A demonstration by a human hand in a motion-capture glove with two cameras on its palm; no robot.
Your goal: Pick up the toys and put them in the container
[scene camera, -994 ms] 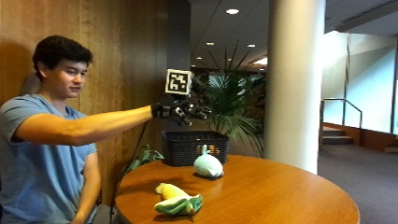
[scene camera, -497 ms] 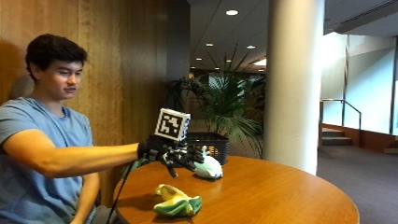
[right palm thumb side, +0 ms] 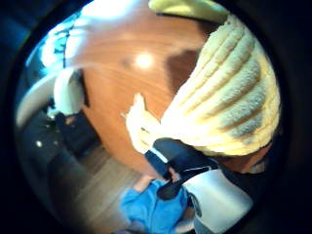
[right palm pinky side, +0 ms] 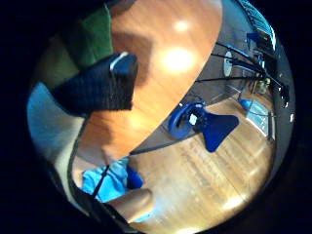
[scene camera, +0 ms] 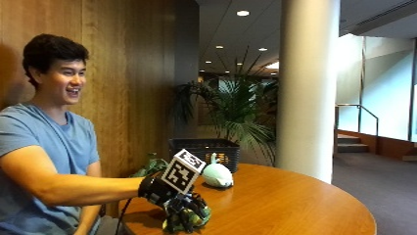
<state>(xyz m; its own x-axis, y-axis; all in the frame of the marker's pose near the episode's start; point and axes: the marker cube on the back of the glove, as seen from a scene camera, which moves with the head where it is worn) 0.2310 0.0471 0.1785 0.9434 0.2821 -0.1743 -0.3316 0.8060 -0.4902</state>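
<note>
A: Where is the gloved right hand (scene camera: pixel 171 196)?

B: Low over the near edge of the round wooden bench (scene camera: pixel 280 205), on top of the yellow-and-green plush toy (scene camera: pixel 188 218), which lies on the bench.

A: State of the fingers (right palm thumb side: pixel 178 156)?

B: Curled down around the plush toy. The thumb-side palm view shows its ribbed yellow body (right palm thumb side: pixel 229 92) close against the palm, with a black-gloved finger crossing its lower edge.

A: And the second toy?

B: The white-and-green plush toy (scene camera: pixel 218 175) sits upright farther back on the bench, well apart from the hand, just in front of the container (scene camera: pixel 205 149).

A: Describe the container.

B: A dark woven basket at the far edge of the bench, beside the wood-panelled wall. Whether it stands on the bench or just behind it cannot be told.

A: What does the little-finger-side view add?

B: A green patch of the toy (right palm pinky side: pixel 92 36) beside a dark gloved finger (right palm pinky side: pixel 105 85), with bare bench surface (right palm pinky side: pixel 161 63) beyond.
</note>
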